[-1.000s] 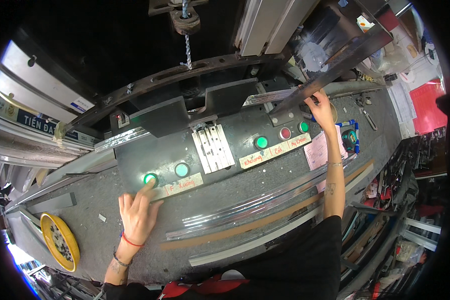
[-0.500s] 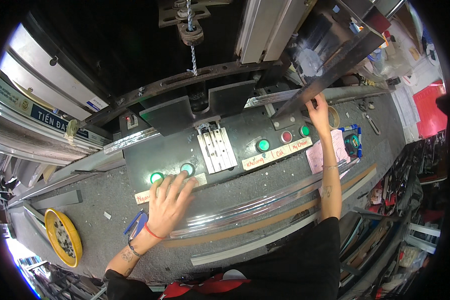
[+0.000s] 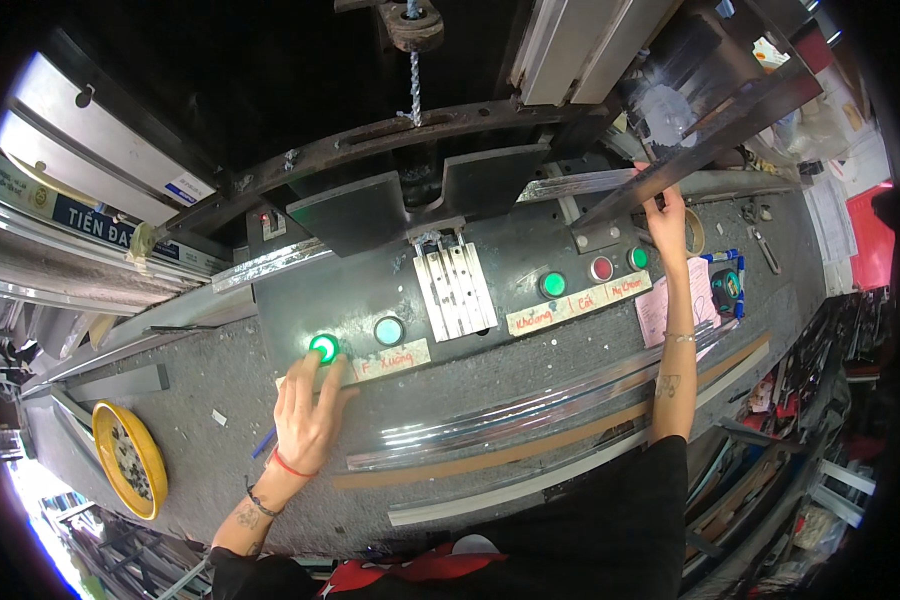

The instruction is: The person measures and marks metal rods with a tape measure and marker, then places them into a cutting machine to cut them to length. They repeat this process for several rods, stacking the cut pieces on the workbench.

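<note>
My left hand [image 3: 308, 418] reaches over the near left of the dark machine plate, fingers stretched out, holding nothing. Its fingertips are at the lit green push button [image 3: 324, 347]. A pale blue-green button [image 3: 388, 331] sits just right of it. My right hand [image 3: 665, 222] is raised at the far right, fingers bent around the end of a shiny film-wrapped metal profile [image 3: 578, 187]. A dark slanted metal bar [image 3: 710, 140] partly hides those fingers. The profile runs behind the slotted silver block [image 3: 454, 292] and two dark upright plates [image 3: 348, 217].
Green [image 3: 552, 285] and red [image 3: 600, 269] buttons line the plate's right side. Long shiny strips [image 3: 510, 420] lie along the near bench. A yellow bowl [image 3: 160, 470] of scraps stands left. Pink paper [image 3: 660, 312], a tape measure [image 3: 727, 285] and a tape roll [image 3: 694, 232] are right.
My left hand has drawn back from above both left buttons to the lit green one, uncovering the label. The view has shifted slightly; my right hand stays by the slanted bar.
</note>
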### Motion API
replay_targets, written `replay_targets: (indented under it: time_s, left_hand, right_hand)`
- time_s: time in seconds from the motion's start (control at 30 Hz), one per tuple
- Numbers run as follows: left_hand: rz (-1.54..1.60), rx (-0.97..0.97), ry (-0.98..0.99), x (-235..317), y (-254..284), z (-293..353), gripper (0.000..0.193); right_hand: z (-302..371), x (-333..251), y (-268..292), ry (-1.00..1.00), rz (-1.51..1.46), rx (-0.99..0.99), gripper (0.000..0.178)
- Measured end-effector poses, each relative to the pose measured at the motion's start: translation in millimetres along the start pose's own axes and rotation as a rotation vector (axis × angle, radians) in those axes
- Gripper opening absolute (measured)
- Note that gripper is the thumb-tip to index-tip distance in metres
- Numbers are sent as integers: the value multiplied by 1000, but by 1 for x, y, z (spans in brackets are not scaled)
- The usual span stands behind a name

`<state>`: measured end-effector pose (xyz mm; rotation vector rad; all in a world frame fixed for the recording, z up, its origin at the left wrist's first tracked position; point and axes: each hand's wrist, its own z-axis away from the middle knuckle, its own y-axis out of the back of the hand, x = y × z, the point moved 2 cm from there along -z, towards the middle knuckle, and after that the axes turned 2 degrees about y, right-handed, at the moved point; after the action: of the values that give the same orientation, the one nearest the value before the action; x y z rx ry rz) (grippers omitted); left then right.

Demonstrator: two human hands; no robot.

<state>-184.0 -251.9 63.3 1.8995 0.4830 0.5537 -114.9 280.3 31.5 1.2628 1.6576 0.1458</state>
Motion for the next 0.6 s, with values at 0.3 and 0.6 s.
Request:
replay_targets:
  time_s: [0.3,0.6]
  left_hand:
    - [94,39,40,-2,-4,3,62]
    - [74,34,50,1,-2,1,64]
  right_hand:
    - [0,1,2,-14,-16,-8,26]
    - [-2,-8,0,79,-34,58,20]
